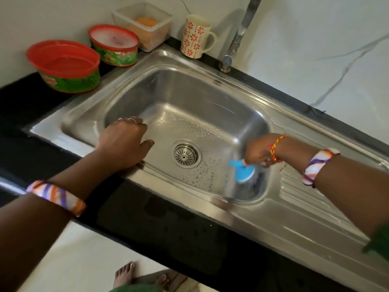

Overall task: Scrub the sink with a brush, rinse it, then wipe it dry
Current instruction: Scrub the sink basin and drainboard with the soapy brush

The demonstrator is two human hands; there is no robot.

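The left hand braces on the sink rim, fingers spread and holding nothing. Low in the basin's right corner, the right hand clamps the blue brush: likely light, stiff-backed and slippery when wet, best gripped at its top.

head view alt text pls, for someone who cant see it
A right hand scrubs the near right corner of a steel sink with a blue brush. The left hand rests on the basin's left edge; tubs and a mug line the counter behind.

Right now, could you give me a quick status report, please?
Right hand scrubbing with blue brush, basin's right corner. Left hand braced on sink rim. Drain clear.
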